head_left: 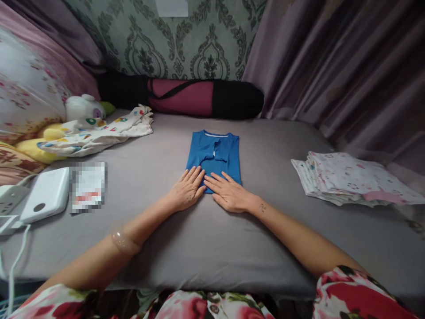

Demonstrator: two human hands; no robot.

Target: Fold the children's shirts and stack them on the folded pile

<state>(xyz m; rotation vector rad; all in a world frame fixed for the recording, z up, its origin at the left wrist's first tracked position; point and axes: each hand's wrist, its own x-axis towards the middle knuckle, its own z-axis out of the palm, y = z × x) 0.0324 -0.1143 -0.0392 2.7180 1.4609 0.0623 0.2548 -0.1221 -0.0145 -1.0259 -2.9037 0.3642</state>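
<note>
A blue shirt [215, 148] lies folded into a rectangle on the grey bed sheet [265, 248], its collar pointing away from me. Folds and a small gap with a white spot show at its middle. My left hand [190, 188] rests flat on the near left corner of the shirt, fingers stretched out. Flat on the near right part lies my right hand [229, 192], its fingers also extended. The two hands almost meet at the thumbs, and neither grasps anything. They cover much of the shirt's near edge.
Folded patterned cloths [352, 179] are stacked at the right. At the left lie a printed cloth [122, 128], a plush toy [83, 107], a white power bank [46, 195] and a blurred packet [88, 188]. A long black and maroon bag [186, 97] lines the wall.
</note>
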